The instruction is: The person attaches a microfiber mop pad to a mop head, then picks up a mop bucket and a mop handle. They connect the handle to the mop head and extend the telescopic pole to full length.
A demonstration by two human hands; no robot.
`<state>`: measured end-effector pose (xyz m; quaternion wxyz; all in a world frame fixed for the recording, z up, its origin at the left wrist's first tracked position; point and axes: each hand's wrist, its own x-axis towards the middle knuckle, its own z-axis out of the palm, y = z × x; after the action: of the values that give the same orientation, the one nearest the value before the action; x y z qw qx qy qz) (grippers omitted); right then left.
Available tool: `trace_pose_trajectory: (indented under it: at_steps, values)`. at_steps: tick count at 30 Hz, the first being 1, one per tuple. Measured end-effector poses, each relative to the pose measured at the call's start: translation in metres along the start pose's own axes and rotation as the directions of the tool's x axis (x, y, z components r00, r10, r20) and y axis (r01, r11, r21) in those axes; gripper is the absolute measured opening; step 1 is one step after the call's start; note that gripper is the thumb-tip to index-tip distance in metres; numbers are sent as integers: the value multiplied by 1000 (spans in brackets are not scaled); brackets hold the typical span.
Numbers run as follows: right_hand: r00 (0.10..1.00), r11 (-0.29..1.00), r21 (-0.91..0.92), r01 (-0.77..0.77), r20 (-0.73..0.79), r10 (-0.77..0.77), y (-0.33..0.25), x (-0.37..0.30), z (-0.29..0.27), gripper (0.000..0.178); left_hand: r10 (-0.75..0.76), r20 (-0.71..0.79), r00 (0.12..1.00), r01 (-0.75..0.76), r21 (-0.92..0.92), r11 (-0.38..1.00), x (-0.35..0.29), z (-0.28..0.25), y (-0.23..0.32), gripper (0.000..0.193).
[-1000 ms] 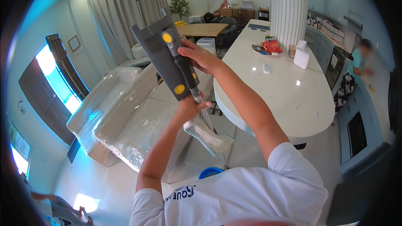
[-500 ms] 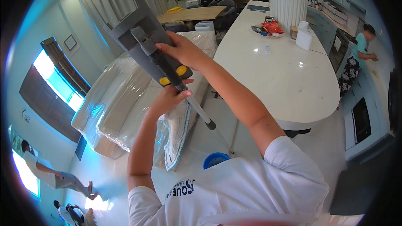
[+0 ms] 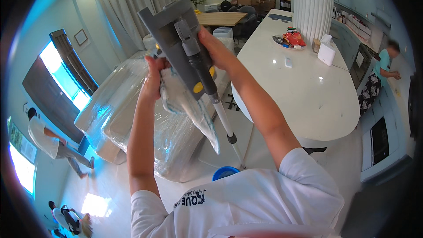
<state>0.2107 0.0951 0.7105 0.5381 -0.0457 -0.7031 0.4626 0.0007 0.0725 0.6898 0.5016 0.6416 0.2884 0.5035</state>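
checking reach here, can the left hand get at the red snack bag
Probably not; between the left hand and the red snack bag stand the gray mop head and the right hand.

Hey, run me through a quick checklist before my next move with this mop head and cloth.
1. Right hand holding the grey mop head: ok, it grips the right edge.
2. Left hand gripping the white cloth: cannot tell; it touches the cloth, but the fingers are partly hidden.
3. Cloth spread flat on the mop head: not ok, it hangs loosely below.
4. Pole joined to the mop head: ok.
5. Pole's foot clear of the blue bucket: cannot tell; they appear very close.
6. Plastic wrap on the sofa: ok, it covers the sofa's visible parts.
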Motion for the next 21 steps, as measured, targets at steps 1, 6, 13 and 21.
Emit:
trace_pose_trajectory:
  at_steps: [1,6,13,21]
  values:
    - [1000,997,-75,-29,-13,28,-8,-3,-4,70,68,-51,996,-68,0,998,3,6,10,93]
    - [995,989,-109,-103,-15,102,-18,-4,-7,66,349,-95,932,-343,78,936,11,25,61,85]
    - [988,987,-84,-135,-84,128,-28,4,-17,58,293,-8,956,-195,731,654,11,49,117,65]
    - [998,997,-38,-66,6,67,-90,41,-11,46,340,37,940,-297,580,758,22,54,123,60]
